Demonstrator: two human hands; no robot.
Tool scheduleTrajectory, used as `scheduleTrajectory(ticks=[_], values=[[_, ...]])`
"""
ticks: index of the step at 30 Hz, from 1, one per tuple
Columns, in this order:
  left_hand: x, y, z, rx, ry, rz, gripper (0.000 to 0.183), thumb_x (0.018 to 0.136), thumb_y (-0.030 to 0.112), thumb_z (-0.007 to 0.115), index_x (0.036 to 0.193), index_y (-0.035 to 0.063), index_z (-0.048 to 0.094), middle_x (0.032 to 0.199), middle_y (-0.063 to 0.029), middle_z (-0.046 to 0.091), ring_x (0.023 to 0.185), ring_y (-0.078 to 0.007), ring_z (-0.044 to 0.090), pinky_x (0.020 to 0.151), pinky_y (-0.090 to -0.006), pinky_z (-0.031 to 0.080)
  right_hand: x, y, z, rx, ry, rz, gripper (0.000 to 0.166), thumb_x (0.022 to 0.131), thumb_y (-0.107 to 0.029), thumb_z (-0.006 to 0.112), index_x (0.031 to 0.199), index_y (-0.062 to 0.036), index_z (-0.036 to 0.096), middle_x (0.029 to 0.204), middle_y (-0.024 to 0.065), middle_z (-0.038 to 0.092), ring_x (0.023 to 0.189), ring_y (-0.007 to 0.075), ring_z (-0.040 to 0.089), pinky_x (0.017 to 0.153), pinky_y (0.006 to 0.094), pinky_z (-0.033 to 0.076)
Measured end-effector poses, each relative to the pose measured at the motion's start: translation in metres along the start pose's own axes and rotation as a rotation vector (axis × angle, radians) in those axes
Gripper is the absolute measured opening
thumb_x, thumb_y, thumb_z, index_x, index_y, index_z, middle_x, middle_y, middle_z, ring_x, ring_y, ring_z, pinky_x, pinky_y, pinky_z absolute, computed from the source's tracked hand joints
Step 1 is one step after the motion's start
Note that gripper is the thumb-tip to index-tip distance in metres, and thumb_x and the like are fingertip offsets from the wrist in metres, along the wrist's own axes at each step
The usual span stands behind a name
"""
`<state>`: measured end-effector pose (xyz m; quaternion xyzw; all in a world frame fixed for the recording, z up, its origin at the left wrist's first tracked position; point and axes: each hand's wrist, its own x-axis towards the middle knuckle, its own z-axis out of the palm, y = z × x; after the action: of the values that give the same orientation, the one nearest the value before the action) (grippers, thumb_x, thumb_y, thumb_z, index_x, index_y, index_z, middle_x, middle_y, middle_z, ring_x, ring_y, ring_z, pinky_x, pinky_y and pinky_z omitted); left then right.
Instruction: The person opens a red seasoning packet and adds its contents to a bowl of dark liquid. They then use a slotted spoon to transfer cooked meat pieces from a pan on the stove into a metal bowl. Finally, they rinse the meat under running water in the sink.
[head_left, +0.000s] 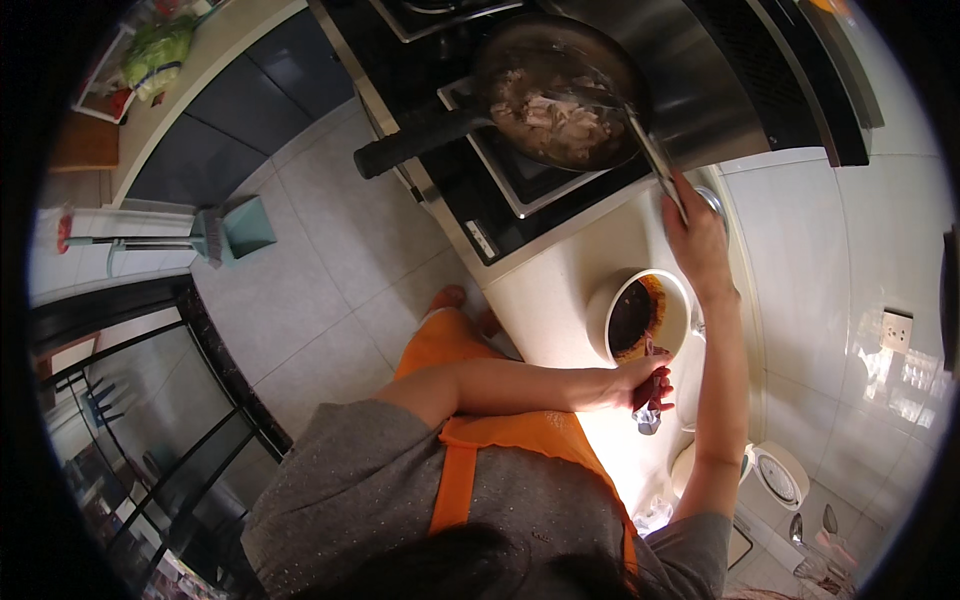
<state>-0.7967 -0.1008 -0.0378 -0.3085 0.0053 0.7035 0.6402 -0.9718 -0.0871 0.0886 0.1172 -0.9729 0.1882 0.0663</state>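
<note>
My right hand (696, 238) grips the metal handle of a cooking utensil (649, 150). Its far end reaches into a dark frying pan (630, 52) on the stove, among pieces of pale, cooked-looking meat (566, 120) in some liquid. The pan's black handle (420, 142) points left over the stove's edge. Below, my left hand (645, 384) is closed on a crumpled red and silver packet (646, 418), by the near rim of a white round pot (600, 315). Inside that pot lies a dark brown substance (631, 315), with orange-brown residue up the wall.
The black stove top (450, 180) adjoins a cream counter (540, 300). Behind the counter stands a tiled wall with a socket (897, 330). A round white lidded appliance (776, 474) is at lower right. A dustpan (247, 227) and broom stand on the floor at left; a cabbage-like vegetable (157, 56) lies upper left.
</note>
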Motion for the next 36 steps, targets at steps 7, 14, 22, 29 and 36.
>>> scheduleTrajectory(ticks=[7,14,22,29,36], values=[[0.009,0.000,-0.003,0.008,-0.010,-0.024,0.029,0.091,0.035,0.067,0.081,0.0109,0.053,0.069,-0.0039,0.058,0.066,-0.0194,0.061,0.078,-0.0489,0.059,-0.043,-0.005,-0.057,-0.064,-0.055,-0.042,0.041,0.091,-0.011,0.059,0.131,-0.0019,0.054,0.099,0.0236,0.067,0.086,0.0400,0.067,0.071,0.0449,0.053],[0.013,-0.002,-0.002,0.024,-0.014,-0.034,0.028,0.092,0.033,0.066,0.079,0.0125,0.052,0.069,-0.0017,0.058,0.065,-0.0179,0.061,0.076,-0.0472,0.060,-0.025,0.013,0.021,-0.089,-0.016,0.022,0.040,0.092,-0.012,0.058,0.130,-0.0024,0.054,0.093,0.0241,0.066,0.079,0.0395,0.066,0.065,0.0456,0.052],[0.007,0.006,-0.004,-0.002,-0.022,0.002,0.027,0.091,0.034,0.067,0.082,0.0122,0.054,0.071,-0.0020,0.059,0.066,-0.0178,0.061,0.073,-0.0448,0.060,0.011,0.046,0.026,0.252,0.046,0.196,0.033,0.092,-0.021,0.063,0.119,-0.0003,0.064,0.086,0.0257,0.067,0.074,0.0254,0.069,0.069,0.0326,0.052],[0.008,-0.004,0.004,0.112,-0.083,0.076,0.034,0.095,0.033,0.058,0.068,0.0151,0.049,0.057,0.0013,0.047,0.052,-0.0163,0.055,0.055,-0.0380,0.055,0.097,0.028,0.091,0.172,0.198,0.185,0.035,0.091,-0.024,0.059,0.116,-0.0013,0.063,0.097,0.0304,0.064,0.097,0.0452,0.061,0.081,0.0482,0.051],[0.030,-0.003,-0.014,0.045,-0.125,0.024,0.024,0.090,0.029,0.066,0.079,0.0105,0.055,0.069,-0.0033,0.059,0.062,-0.0198,0.061,0.065,-0.0428,0.059,0.036,-0.013,0.071,-0.043,0.066,-0.089,0.038,0.091,-0.019,0.059,0.127,-0.0056,0.055,0.099,0.0213,0.066,0.082,0.0411,0.065,0.070,0.0477,0.054]])
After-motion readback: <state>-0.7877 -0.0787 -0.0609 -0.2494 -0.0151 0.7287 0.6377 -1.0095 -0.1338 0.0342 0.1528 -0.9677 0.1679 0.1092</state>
